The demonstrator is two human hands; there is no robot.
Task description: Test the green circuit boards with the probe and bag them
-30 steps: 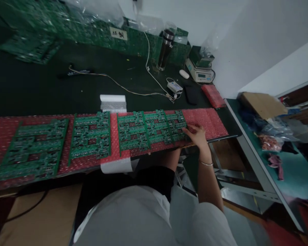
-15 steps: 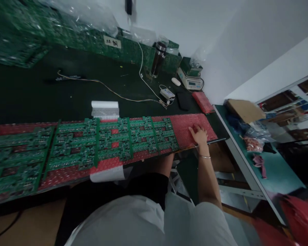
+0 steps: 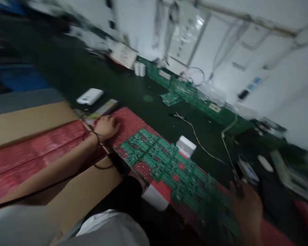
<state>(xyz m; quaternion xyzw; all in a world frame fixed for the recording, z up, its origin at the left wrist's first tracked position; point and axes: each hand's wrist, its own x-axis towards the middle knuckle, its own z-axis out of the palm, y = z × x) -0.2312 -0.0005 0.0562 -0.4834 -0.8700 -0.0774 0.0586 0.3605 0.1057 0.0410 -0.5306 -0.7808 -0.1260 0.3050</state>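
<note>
A row of green circuit board panels [image 3: 166, 157] lies on a strip of red bubble wrap [image 3: 129, 122] along the table edge. My left hand [image 3: 106, 127] rests on the left end of the wrap, thumb and fingers a little apart, nothing visible in them. At the right end of the row, my right hand [image 3: 248, 205] is dark and smeared by motion, above or against the last panel; whether its fingers hold anything is unclear. A white roll [image 3: 186, 145] sticks out behind the panels, and a white sheet [image 3: 155, 197] hangs out in front.
Beyond the panels, a thin cable [image 3: 195, 135] crosses the dark green table [image 3: 133, 89]. A white box-shaped device [image 3: 90, 96] sits at the left, and a white mouse [image 3: 265, 163] and a scale [image 3: 290, 177] at the right. Cardboard [image 3: 33, 119] and more red bubble wrap [image 3: 41, 150] lie left.
The view has swung left. My left hand now shows on the left end of the wrap. My right hand, earlier flat on bare wrap at the right, is now by the last panel.
</note>
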